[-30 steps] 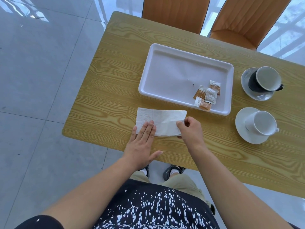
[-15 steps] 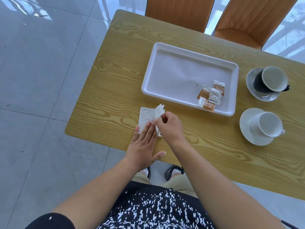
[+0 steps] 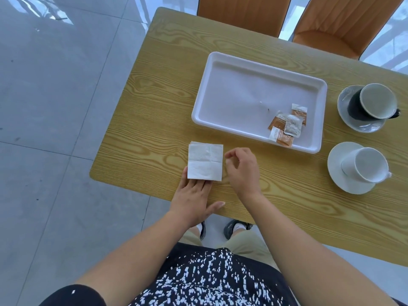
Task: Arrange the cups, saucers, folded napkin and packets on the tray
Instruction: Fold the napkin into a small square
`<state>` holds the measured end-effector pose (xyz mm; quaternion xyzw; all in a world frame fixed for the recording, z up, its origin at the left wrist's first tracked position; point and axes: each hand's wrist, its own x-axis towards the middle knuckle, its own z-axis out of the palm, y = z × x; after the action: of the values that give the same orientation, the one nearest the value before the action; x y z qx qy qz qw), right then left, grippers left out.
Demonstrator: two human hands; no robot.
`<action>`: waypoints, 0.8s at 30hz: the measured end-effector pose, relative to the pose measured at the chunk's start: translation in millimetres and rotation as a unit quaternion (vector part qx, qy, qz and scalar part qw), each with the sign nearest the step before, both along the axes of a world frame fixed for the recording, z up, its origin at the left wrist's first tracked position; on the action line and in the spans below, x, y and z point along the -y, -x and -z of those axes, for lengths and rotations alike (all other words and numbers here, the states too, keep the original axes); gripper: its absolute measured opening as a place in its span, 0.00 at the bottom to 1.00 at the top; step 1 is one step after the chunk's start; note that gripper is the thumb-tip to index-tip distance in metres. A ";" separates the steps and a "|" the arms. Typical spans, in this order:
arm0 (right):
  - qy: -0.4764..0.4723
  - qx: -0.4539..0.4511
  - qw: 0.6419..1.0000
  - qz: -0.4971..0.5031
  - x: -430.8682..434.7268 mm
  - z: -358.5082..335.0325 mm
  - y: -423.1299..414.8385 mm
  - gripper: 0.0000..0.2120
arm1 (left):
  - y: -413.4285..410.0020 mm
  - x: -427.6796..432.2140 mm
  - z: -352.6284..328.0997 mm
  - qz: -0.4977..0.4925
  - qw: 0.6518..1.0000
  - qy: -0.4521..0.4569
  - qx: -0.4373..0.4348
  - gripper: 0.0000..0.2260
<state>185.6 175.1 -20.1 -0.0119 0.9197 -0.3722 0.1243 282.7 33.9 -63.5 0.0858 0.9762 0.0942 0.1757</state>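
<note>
A white napkin (image 3: 204, 161), folded into a square, lies on the wooden table near its front edge. My left hand (image 3: 194, 199) lies flat, its fingertips hidden under the napkin's near edge. Just right of the napkin hovers my right hand (image 3: 240, 168), fingers loosely curled and holding nothing. Behind them sits the white tray (image 3: 220, 62), with several brown and white packets (image 3: 287, 124) in its near right corner. To the tray's right stand a dark cup (image 3: 375, 100) on a grey saucer (image 3: 362, 127) and a white cup (image 3: 366, 164) on a white saucer (image 3: 344, 184).
The wooden table (image 3: 154, 107) ends close to my body and at its left side over grey floor tiles. Two orange chairs (image 3: 242, 16) stand at the far edge. Most of the tray's floor is bare.
My right hand folded the napkin's right half over to the left and let go. The napkin went from a wide strip to a square. My left hand stayed flat on it.
</note>
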 end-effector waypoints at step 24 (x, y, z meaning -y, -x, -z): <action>-0.155 -0.049 0.974 -0.159 -10.8 41.2 -9.9 0.23 | -0.5 -0.4 -1.5 -0.005 1.000 0.002 -0.026 0.40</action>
<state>195.4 185.9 -61.4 -0.1566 0.9575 -0.1999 0.1368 283.2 34.3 -62.0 0.0832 0.9810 0.0910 0.1500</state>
